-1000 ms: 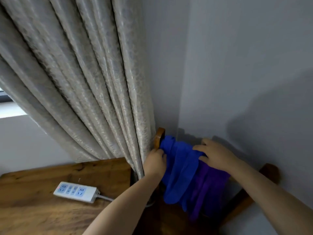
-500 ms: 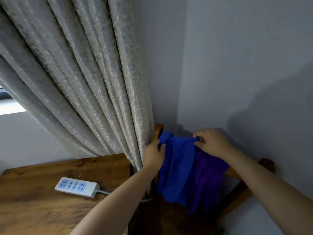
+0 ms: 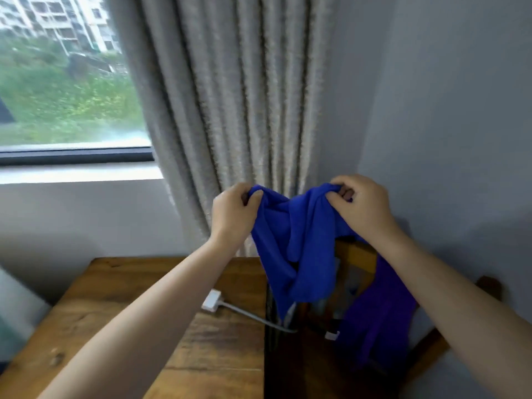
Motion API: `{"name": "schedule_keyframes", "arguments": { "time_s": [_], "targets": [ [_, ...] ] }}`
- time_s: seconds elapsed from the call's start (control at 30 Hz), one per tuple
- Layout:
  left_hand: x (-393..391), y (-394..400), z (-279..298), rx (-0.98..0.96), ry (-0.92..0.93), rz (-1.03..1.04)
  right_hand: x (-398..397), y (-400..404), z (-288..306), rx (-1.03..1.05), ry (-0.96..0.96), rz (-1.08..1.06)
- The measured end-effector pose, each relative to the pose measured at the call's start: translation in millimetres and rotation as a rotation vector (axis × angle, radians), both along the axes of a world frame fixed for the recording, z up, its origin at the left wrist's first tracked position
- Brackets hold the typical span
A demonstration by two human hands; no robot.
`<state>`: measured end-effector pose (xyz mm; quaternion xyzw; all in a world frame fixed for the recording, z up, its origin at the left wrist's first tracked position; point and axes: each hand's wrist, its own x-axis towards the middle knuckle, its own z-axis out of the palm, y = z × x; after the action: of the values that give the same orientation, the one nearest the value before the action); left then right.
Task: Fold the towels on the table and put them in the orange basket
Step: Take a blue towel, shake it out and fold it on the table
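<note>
While your left hand (image 3: 231, 214) and right hand (image 3: 358, 204) each pinch the soft blue towel (image 3: 299, 249), a purple towel (image 3: 377, 321) hangs at 4 o'clock.

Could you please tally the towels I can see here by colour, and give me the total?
Blue towel: 1, held up by the left hand and the right hand.
Purple towel: 1, draped over the chair.
Total: 2 towels.
</note>
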<state>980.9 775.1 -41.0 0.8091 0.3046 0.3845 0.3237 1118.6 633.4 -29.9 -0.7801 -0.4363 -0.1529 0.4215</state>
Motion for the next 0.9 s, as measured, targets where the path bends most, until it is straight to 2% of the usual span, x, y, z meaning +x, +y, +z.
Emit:
{"name": "schedule_keyframes", "arguments": {
  "time_s": [0.13,0.27,0.47,0.53,0.63,0.7,0.77,0.83,0.9],
  "targets": [
    [-98,30,1,0.071,0.015,0.127,-85,34,12,-0.004,-0.024,0.125],
    [-210,62,-8,0.071,0.060,0.199,-185,78,0,-0.069,0.068,0.241],
    [-334,111,-47,-0.031,0.546,0.152,-285,129,-50,-0.402,0.240,0.174],
    [-363,130,-58,-0.028,0.613,0.188,-307,146,-66,-0.446,0.286,0.156],
    [-384,158,-62,-0.032,0.668,0.249,-325,169,-80,-0.488,0.255,0.184],
    [-395,182,-50,-0.051,0.556,0.333,-334,191,-73,-0.416,0.242,0.192],
    [-407,199,-35,-0.053,0.315,0.395,-340,209,-59,-0.258,0.290,0.189],
    [-422,204,-27,-0.135,-0.016,0.317,-353,220,-47,-0.131,0.423,0.300],
    [-441,195,-24,-0.396,-0.275,0.121,-371,217,-42,-0.111,0.602,0.490]
  ]
}}
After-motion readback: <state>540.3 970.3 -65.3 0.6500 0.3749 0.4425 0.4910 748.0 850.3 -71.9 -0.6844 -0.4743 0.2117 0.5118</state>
